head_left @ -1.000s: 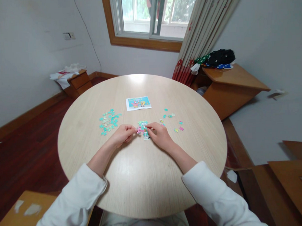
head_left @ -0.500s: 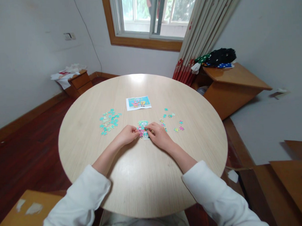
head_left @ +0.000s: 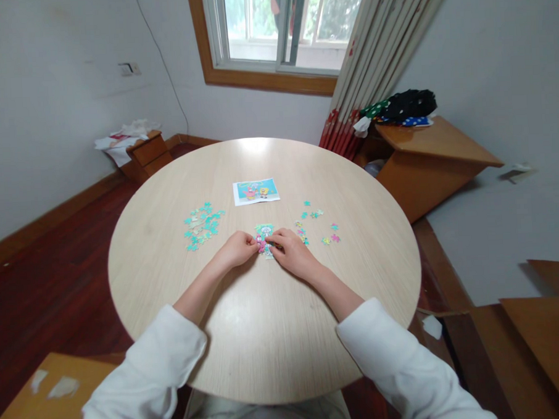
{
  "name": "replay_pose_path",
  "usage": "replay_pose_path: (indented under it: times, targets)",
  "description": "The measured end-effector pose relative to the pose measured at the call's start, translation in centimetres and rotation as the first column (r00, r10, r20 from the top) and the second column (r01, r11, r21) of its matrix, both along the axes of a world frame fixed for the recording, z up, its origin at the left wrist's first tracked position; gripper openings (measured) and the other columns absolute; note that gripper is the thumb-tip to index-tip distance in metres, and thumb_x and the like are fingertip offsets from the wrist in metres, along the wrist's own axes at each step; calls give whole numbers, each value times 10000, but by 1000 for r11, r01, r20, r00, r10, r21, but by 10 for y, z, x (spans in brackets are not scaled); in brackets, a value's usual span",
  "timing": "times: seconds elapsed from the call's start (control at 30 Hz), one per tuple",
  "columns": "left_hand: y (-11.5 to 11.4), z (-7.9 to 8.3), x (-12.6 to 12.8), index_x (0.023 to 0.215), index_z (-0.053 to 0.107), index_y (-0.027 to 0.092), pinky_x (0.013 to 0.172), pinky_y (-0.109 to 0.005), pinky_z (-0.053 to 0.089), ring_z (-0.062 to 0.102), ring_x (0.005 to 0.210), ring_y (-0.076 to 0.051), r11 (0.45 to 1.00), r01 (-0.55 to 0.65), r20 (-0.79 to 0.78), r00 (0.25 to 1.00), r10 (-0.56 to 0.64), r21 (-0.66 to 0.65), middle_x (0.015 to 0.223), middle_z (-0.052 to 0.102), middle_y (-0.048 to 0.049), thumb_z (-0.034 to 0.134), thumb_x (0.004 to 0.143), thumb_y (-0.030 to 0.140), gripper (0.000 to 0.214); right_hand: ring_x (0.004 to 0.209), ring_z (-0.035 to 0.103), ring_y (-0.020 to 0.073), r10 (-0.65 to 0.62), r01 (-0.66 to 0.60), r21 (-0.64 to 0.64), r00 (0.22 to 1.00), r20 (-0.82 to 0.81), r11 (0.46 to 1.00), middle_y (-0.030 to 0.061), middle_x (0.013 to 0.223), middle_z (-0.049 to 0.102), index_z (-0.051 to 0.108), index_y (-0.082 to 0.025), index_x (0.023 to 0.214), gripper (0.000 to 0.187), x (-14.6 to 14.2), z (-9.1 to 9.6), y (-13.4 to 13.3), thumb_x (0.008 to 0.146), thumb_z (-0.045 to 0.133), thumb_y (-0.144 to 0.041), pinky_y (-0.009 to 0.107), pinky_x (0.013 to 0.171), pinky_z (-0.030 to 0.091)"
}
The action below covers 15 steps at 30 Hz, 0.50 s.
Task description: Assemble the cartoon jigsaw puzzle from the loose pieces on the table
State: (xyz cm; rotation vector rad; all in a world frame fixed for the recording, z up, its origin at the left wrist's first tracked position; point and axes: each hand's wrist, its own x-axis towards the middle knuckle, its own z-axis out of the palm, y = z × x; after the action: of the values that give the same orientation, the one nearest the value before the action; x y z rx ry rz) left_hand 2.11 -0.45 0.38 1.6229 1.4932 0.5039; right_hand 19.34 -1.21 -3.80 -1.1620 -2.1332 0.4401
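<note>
A small joined patch of jigsaw puzzle, teal with a pink figure, lies flat on the round table between my hands. My left hand is closed at the patch's left edge, thumb and forefinger pinching a pink jigsaw piece. From the right, my right hand rests its curled fingers on the patch and covers part of it; what sits under those fingertips is hidden. Behind the patch lies a printed reference picture with a pink and a yellow cartoon figure.
Many loose teal jigsaw pieces are heaped on the left of the round table. Several scattered pieces lie to the right. Beyond the table stand a tilted wooden cabinet with cloths on it and a curtain.
My right hand has shifted slightly to the left over the patch, its fingertips closer to my left hand. My left hand has barely moved.
</note>
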Motion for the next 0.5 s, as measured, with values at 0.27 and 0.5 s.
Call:
replay_pose_path:
  times: [0.27,0.5]
  targets:
    - [-1,1,4,438,444,173,498,-253,196,286,453,-87,1000,-7,-61,998,9,27,402,336,69,538,675,280,277,910,557,174,3,-3,-25,1000,16,1000,76,940,608,694,-182,992,257,0,1,-1,802,564,-70,335,843,454]
    - [-1,-2,6,423,449,172,503,-259,195,314,456,-95,997,-28,-80,996,34,74,390,339,60,553,653,280,274,914,556,172,1,-1,-20,1000,9,1000,72,942,608,696,-188,996,256,-1,2,-1,804,567,-78,335,851,452]
